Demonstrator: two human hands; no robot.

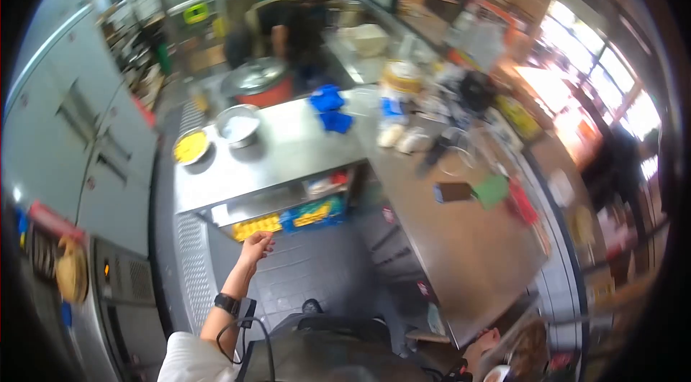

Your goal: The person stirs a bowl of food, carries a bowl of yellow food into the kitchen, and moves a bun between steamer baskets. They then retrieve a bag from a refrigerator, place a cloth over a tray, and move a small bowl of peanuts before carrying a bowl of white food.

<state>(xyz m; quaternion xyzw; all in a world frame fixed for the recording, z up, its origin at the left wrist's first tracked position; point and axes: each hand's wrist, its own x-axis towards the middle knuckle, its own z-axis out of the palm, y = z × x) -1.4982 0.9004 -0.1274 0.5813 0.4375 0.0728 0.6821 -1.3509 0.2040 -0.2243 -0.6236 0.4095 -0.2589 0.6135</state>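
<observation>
The person's left hand, lower centre-left of the frame, is raised with fingers loosely spread and holds nothing; a black wristwatch sits on that wrist above a white sleeve. The right hand, at the lower right edge, is partly hidden and blurred; whether it is open or closed on anything cannot be told. Nearest the left hand is the yellow-packed tray on the lower shelf of the stainless steel prep table, just above the fingertips but not touching them. Judged from its look, the tray holds small wrapped items: probably light, a little loose, best taken by the front rim with support from beneath; detail is too blurred to confirm. Beside it on the same shelf sits a blue-and-yellow box, close enough to crowd a grip on the tray's right end. On the tabletop, upper left of centre, stand a round dish of yellow food and an empty steel mixing bowl, likely smooth and slippery; two blue cloths lie further back. A long steel counter runs down the right side, carrying a dark phone-like slab and a green square. Another person works at the top centre behind a red-sided pot with a steel lid. The shelf's upper edge overhangs the tray and limits access from above.
</observation>
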